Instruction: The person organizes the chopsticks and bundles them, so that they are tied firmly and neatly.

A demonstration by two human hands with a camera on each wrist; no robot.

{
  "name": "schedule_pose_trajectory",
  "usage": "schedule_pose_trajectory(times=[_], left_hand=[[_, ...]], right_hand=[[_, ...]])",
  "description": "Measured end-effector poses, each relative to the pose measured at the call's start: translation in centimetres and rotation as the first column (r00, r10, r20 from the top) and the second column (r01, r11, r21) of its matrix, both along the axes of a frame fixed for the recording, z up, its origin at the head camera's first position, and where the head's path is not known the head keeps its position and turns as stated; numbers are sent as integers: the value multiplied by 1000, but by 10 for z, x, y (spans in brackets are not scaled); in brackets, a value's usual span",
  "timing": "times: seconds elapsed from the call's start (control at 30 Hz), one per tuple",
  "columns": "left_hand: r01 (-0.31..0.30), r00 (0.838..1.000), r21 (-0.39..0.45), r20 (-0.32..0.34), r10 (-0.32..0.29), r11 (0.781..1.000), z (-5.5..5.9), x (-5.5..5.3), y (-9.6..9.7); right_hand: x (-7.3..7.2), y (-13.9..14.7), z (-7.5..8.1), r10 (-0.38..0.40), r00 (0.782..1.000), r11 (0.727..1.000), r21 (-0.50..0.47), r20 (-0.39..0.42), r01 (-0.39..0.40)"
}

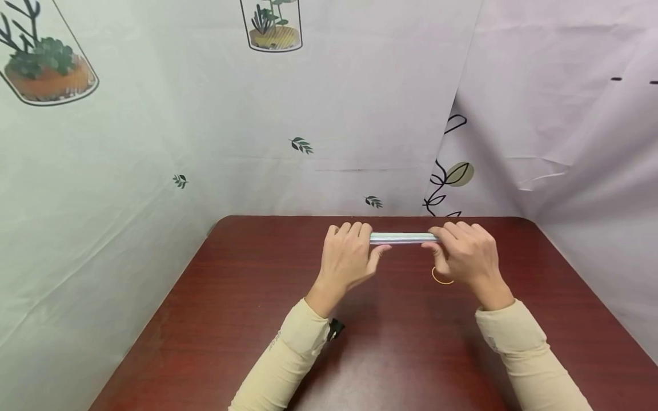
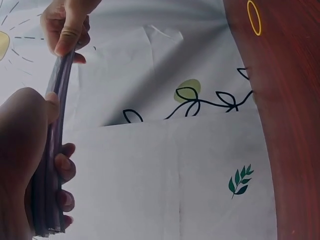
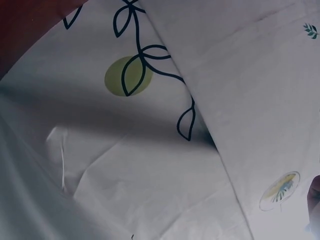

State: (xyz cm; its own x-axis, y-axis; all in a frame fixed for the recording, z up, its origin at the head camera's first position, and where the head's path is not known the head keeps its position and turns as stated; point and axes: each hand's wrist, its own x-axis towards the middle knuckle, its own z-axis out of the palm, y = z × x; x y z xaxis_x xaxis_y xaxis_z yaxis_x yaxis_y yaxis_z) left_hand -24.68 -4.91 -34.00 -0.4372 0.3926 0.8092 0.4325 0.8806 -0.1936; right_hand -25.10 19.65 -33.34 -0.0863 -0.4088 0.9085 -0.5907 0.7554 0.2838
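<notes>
A bundle of slim, straight sticks [image 1: 403, 238], pale silver in the head view and dark purple in the left wrist view, is held level above the table. My left hand [image 1: 346, 254] grips one end with fingers curled over it and the thumb along the near side. The other end is held by my right hand [image 1: 465, 251], its thumb below and fingers over the top. In the left wrist view the stick ends [image 2: 50, 231] poke out past the left hand's fingers. Only a sliver of a hand [image 3: 314, 202] shows at the right wrist view's edge.
A thin yellow ring [image 1: 442, 282], like a rubber band, lies on the red-brown wooden table [image 1: 231, 285] below the right hand. A small black piece [image 1: 336, 329] sits by the left cuff. White cloth [image 1: 360, 114] with printed plants hangs around the table's back and sides.
</notes>
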Motion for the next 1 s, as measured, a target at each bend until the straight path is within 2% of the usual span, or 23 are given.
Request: schedule_pose_trajectory(times=[0.27,0.43,0.63,0.87,1.0], left_hand=[[34,999,24,-9,-34,999,1,-1,-4],[27,997,39,-71,-24,999,3,-2,-5],[39,990,52,-139,-31,998,6,-3,-6],[29,984,50,-174,-20,998,5,-6,-8],[28,983,52,-184,-18,998,7,-8,-10]], right_hand=[[1,-2,0,9,999,1000,5,-42,-9],[2,-7,3,9,995,999,-32,-101,-13],[4,-10,7,-8,992,1000,-29,-124,4],[4,-10,8,-26,993,999,-27,-117,23],[6,-7,12,-21,998,1000,10,-52,22]])
